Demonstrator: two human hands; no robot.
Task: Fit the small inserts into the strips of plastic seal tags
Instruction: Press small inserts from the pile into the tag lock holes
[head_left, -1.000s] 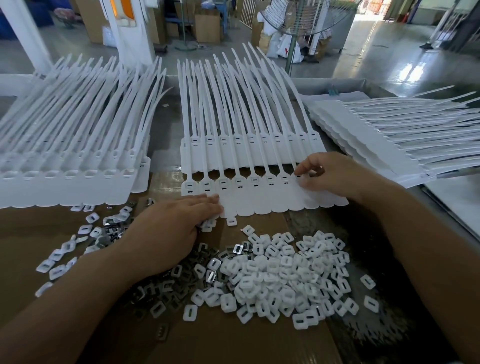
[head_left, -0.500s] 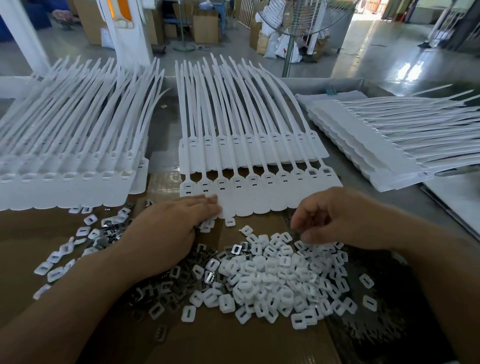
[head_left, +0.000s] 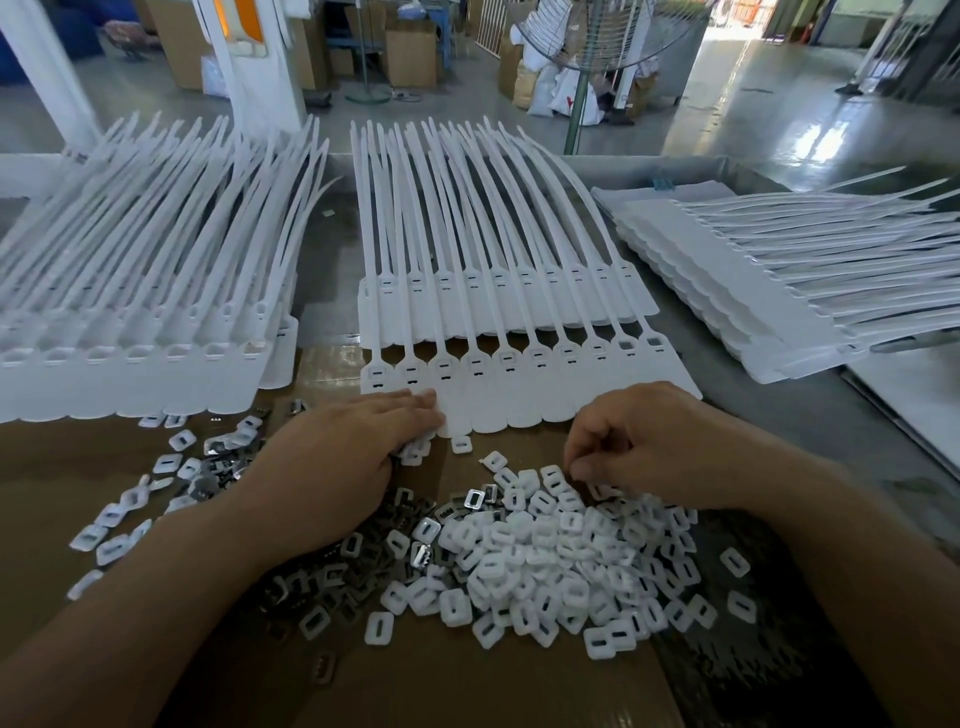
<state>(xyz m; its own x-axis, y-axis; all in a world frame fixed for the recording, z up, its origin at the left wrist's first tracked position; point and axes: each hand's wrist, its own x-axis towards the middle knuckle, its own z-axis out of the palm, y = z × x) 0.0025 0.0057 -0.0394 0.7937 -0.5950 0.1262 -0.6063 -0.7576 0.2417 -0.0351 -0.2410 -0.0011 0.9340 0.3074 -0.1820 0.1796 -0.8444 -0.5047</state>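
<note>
At the far edge of the cardboard (head_left: 457, 691), my left hand (head_left: 332, 467) is lying flat with fingers straight. It is pressing down the near left corner of the strip (head_left: 519, 410) of seal tags and gripping nothing. My right hand (head_left: 649, 441) is dipping into the far edge of the pile of white inserts (head_left: 545, 561) at the cardboard's middle, fingers curled and thumb meeting forefinger. I cannot tell whether an insert is pinched between them. Metal clips (head_left: 311, 587) are lying mixed in at the pile's left. I am reading this as the pick-up step. The two sockets at the strip's right end are looking darker, perhaps unfilled. The next move is calling for one insert, turned flat, pressed squarely into such a socket while the left hand steadies the strip.
</note>
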